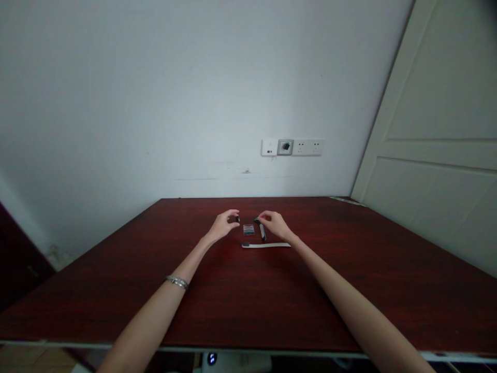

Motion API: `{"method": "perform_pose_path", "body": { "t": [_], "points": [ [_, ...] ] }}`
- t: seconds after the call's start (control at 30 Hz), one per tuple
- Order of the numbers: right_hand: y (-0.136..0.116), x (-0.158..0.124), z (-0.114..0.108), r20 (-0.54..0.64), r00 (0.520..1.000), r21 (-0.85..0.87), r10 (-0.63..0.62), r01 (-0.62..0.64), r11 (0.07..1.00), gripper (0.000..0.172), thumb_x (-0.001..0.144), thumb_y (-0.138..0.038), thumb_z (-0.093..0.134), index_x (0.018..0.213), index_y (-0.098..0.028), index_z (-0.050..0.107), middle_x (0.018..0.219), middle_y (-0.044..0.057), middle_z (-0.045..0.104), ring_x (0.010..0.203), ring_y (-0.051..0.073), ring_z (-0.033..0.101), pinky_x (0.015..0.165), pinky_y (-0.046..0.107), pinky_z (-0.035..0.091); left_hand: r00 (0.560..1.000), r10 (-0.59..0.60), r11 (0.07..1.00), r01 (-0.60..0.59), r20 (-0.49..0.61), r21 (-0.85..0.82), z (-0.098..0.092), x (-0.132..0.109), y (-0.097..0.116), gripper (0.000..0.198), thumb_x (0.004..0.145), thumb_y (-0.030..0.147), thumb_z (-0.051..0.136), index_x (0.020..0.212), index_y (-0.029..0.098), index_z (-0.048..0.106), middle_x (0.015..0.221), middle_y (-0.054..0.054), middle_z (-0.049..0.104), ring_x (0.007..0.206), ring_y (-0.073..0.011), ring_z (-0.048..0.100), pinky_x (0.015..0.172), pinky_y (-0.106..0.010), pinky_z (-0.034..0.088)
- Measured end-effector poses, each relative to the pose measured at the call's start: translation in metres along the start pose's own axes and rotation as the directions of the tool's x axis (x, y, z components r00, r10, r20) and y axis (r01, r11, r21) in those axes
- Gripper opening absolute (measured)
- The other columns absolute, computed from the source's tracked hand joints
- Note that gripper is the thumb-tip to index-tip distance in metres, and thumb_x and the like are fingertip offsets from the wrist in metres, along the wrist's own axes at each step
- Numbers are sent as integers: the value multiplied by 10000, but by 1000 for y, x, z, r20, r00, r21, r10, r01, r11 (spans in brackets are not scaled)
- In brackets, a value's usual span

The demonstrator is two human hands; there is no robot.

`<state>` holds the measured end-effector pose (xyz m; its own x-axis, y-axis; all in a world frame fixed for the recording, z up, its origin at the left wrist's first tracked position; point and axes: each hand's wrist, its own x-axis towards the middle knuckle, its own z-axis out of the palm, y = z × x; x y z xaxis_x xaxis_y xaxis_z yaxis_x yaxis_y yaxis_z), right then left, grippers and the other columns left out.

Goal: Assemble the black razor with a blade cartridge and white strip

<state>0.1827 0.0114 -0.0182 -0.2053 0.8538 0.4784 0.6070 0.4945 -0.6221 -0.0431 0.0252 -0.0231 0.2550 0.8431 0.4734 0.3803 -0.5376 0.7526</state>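
Observation:
My left hand (222, 226) is closed in a pinch, with a small black piece (237, 219) between thumb and fingers. Opposite it, my right hand (274, 224) pinches a small dark piece (257, 220) at its fingertips; the exact kind of either piece is too small to make out. Between the hands a small flat clear case (248, 229) with dark contents lies on the table. Just below my right fingers is a short grey-and-black stick-like piece (263, 232). Nearer to me lies a long whitish strip (266, 245) with a dark left end, its right end beside my right wrist.
The dark red wooden table (248, 300) reaches back to a pale wall (194, 103). Wall sockets (307, 147) sit above its far edge. A white panelled door (438, 119) stands at the right. Below the front edge a white device (236, 362) shows a lit display.

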Motion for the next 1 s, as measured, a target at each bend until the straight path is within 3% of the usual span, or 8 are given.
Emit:
{"method": "perform_pose_path", "body": {
  "t": [0.1, 0.2, 0.33, 0.4, 0.47, 0.8, 1.0],
  "points": [
    [-4, 2, 5, 67, 997, 146, 28, -38, 989, 253, 769, -316, 488, 822, -129, 651, 749, 35, 654, 632, 125, 567, 598, 214, 425, 998, 55, 992, -56, -11, -117, 9, -2, 19, 456, 613, 181, 694, 1055, 178, 583, 1048, -83, 618, 991, -206, 560, 916, -359, 391],
    [-11, 1, 6, 38, 999, 171, -16, 9, 985, 239, 780, -302, 489, 852, -137, 646, 760, 30, 645, 630, 117, 554, 600, 216, 427, 999, -46, 925, 40, -5, -378, 16, -2, 33, 519, 614, 180, 707, 1101, 158, 530, 980, -92, 647, 939, -201, 588, 913, -385, 394],
    [-23, -5, 4, -108, 973, 45, -203, 209, 977, 196, 771, -269, 534, 915, -171, 625, 812, 34, 611, 716, 125, 541, 666, 231, 427, 971, -219, 648, 217, 94, -730, 18, -5, 40, 537, 671, 175, 680, 1155, 135, 453, 931, -115, 663, 893, -209, 616, 886, -441, 410],
    [-29, -8, 4, -126, 954, 10, -271, 275, 961, 223, 775, -271, 541, 971, -183, 602, 853, 39, 588, 728, 126, 538, 669, 234, 433, 957, -237, 518, 271, 168, -811, 17, -6, 41, 470, 693, 173, 662, 1122, 125, 474, 908, -115, 664, 876, -218, 624, 878, -462, 415],
    [-33, -11, 4, -131, 945, -22, -300, 300, 954, 249, 779, -275, 543, 1011, -196, 585, 888, 42, 568, 740, 129, 538, 681, 241, 440, 948, -228, 450, 303, 220, -840, 17, -7, 42, 374, 709, 176, 645, 1057, 121, 520, 901, -115, 663, 885, -226, 623, 884, -468, 413],
    [-44, -18, 3, -213, 916, -102, -341, 326, 940, 214, 802, -267, 513, 996, -211, 585, 957, 51, 527, 780, 127, 554, 676, 219, 455, 924, -125, 365, 382, 363, -849, 18, -10, 44, 222, 761, 225, 577, 954, 117, 598, 976, -122, 638, 940, -224, 588, 934, -440, 384],
    [-44, -20, 3, -215, 911, -133, -352, 330, 935, 204, 815, -276, 490, 974, -207, 597, 974, 58, 521, 763, 120, 556, 663, 218, 456, 924, -124, 396, 380, 362, -836, 17, -10, 41, 215, 786, 247, 539, 959, 131, 590, 1010, -116, 628, 985, -230, 568, 945, -448, 368]
  ]
}}
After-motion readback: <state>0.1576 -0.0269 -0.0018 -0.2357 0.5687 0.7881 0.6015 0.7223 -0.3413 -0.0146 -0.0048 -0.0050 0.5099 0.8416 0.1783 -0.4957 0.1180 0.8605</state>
